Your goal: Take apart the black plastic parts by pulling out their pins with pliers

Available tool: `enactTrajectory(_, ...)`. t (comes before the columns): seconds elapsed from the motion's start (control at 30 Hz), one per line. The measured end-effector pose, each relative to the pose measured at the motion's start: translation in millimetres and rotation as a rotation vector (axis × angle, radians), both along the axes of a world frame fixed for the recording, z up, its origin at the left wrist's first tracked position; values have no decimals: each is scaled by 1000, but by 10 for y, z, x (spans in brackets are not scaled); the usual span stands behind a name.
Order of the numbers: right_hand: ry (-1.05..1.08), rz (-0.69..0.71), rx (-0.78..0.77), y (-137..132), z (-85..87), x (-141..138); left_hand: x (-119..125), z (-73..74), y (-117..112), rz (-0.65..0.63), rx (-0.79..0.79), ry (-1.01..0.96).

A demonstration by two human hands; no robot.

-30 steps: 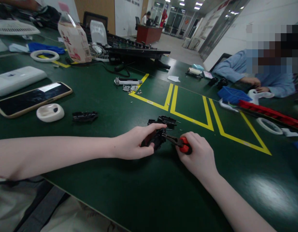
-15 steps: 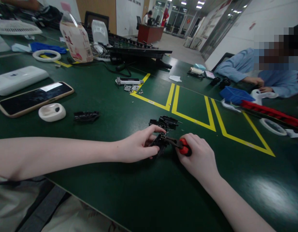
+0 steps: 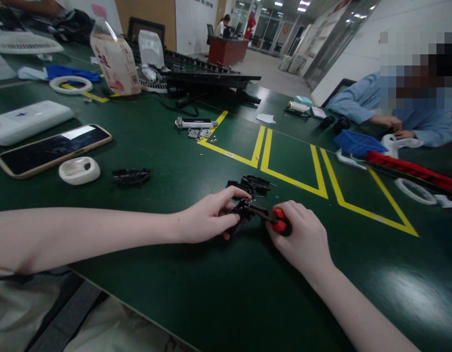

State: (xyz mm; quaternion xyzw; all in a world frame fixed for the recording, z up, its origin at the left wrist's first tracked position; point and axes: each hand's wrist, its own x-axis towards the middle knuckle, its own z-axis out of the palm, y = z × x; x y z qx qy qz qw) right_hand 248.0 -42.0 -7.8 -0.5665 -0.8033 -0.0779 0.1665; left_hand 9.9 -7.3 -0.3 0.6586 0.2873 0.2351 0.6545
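While the right hand (image 3: 302,234) grips pliers (image 3: 277,220), the bottle label (image 3: 118,66) shows 桃.

The dark-green table (image 3: 211,288), marked with yellow tape strips (image 3: 291,183), carries a black-screened phone in a tan case (image 3: 38,151), a hollow white oval piece (image 3: 74,173), a jagged black plastic part (image 3: 130,177) and a pink-capped clear bottle (image 3: 116,66).

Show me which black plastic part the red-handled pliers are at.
The black plastic part in the left hand, at the tip of the red-handled pliers; the other black plastic parts lie on the table, unheld.
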Motion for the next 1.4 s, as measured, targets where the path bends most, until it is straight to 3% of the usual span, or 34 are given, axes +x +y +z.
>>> enactTrajectory(0.47, 63, -24, -135, -5, 41, -22, -12, -5, 8, 3, 25, -22)
enactTrajectory(0.7, 108, -59, -185, -3, 54, -6, -38, 8, 46, -64, -147, -135)
enactTrajectory(0.9, 86, -76, -140, 21, 31, 29, -51, 16, 96, -146, -199, -185)
enactTrajectory(1.0, 96, -72, -155, 23, 32, 22, -60, 21, 104, -166, -178, -175)
enactTrajectory(1.4, -17, -64, -125, 15, 72, 30, -61, 48, 97, -32, -25, 35)
